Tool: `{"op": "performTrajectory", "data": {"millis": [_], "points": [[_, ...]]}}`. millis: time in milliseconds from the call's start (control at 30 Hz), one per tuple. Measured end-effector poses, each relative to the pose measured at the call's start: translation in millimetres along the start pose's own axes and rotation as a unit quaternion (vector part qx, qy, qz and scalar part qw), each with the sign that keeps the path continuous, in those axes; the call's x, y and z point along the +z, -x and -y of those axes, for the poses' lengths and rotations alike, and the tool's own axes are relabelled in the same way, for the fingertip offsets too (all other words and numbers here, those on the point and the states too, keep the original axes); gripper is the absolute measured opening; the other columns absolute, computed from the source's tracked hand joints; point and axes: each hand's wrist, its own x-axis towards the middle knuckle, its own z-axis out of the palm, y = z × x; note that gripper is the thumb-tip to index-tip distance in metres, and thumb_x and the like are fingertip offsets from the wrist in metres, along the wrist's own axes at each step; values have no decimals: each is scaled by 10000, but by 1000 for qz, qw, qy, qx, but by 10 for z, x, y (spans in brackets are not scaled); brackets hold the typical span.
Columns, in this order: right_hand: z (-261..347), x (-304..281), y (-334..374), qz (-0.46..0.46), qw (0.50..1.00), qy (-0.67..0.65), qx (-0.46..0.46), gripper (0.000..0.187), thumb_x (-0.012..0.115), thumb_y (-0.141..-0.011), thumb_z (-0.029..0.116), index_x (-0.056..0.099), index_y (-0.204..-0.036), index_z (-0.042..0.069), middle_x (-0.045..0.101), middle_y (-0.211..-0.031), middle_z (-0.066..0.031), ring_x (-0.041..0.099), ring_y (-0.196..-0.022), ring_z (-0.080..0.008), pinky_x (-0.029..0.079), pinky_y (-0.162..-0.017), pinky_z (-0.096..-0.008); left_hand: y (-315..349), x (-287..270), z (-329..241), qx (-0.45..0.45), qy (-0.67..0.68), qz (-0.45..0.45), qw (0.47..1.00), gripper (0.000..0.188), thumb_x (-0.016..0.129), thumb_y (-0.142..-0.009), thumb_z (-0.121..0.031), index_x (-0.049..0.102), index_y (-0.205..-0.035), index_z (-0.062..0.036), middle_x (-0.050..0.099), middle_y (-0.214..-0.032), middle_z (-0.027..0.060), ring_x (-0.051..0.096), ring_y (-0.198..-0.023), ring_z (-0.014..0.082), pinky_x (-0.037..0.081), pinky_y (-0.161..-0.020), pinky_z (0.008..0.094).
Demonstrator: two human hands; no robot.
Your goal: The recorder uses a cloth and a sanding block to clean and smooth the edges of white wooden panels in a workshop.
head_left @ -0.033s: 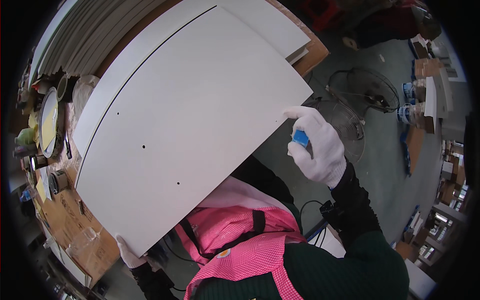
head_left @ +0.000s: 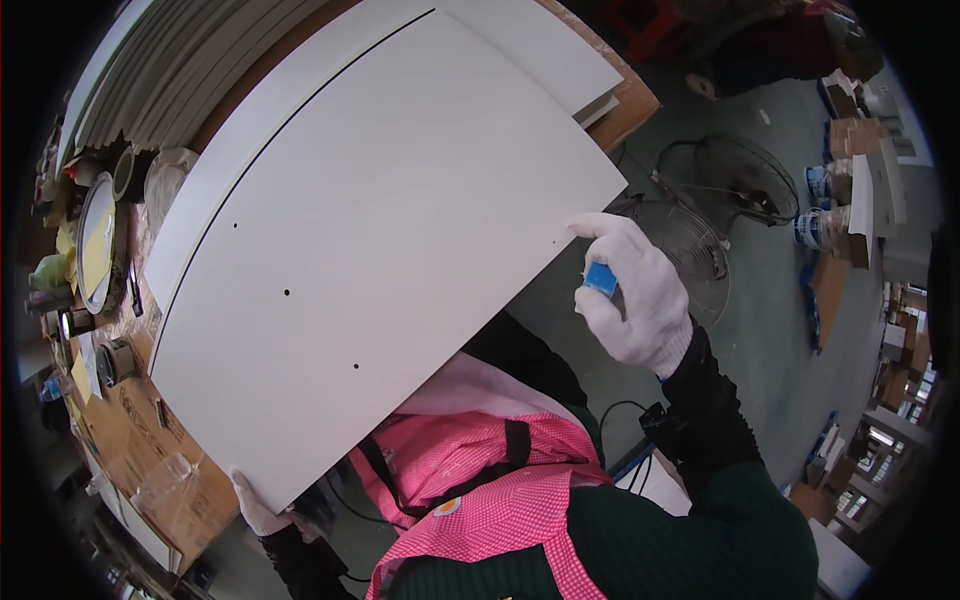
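- Left hand (head_left: pixel 258 505), white-gloved, closed around the near corner of a large white board (head_left: pixel 390 250); only a few fingers showing under the edge.
- Board tilted up, reaching from the near left of the bench (head_left: pixel 120 440) to its far right, with small drilled holes on its face.
- Right hand (head_left: pixel 632 295), also gloved, wrapped tight around a small blue thing (head_left: pixel 600 278) just beside the board's right edge; touching the board or not, cannot tell.
- More white boards (head_left: pixel 530 55) stacked behind at the far edge.
- Tape rolls (head_left: pixel 112 362) and clutter along the left edge of the bench.
- Wire fan (head_left: pixel 700 205) on the floor beyond the right hand.
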Motion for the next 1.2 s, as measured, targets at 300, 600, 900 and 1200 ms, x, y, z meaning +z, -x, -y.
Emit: {"op": "performTrajectory", "data": {"millis": [300,600,900,1200], "points": [[35,6,-46,41,998,-31,26,306,643,-770,100,541,-1031,-24,606,-1131,-222,643,-862,-366,537,-744,-406,-73,-66,50,-12,24,-24,999,578,515,-1013,-497,456,-1386,-60,654,-1017,81,650,-613,158,407,-324,235],[57,14,-83,23,998,-46,43,274,630,-762,67,560,-1012,-23,628,-1050,-209,639,-812,-352,529,-714,-389,-183,-259,174,1,38,-6,999,591,539,-987,-540,481,-1353,-79,675,-963,87,649,-563,163,418,-305,235],[24,-5,-131,17,999,4,41,293,623,-749,54,571,-1024,-35,624,-1051,-219,645,-814,-365,535,-714,-389,-150,-177,148,-5,68,10,998,572,536,-1001,-506,479,-1370,-73,672,-1017,89,668,-622,165,449,-341,237],[97,6,-107,58,998,9,19,278,628,-730,52,552,-988,-18,622,-1107,-227,642,-843,-359,532,-741,-380,3,57,-51,-6,26,30,999,605,517,-1018,-483,432,-1425,-44,620,-1183,95,671,-890,173,540,-548,248]]}}
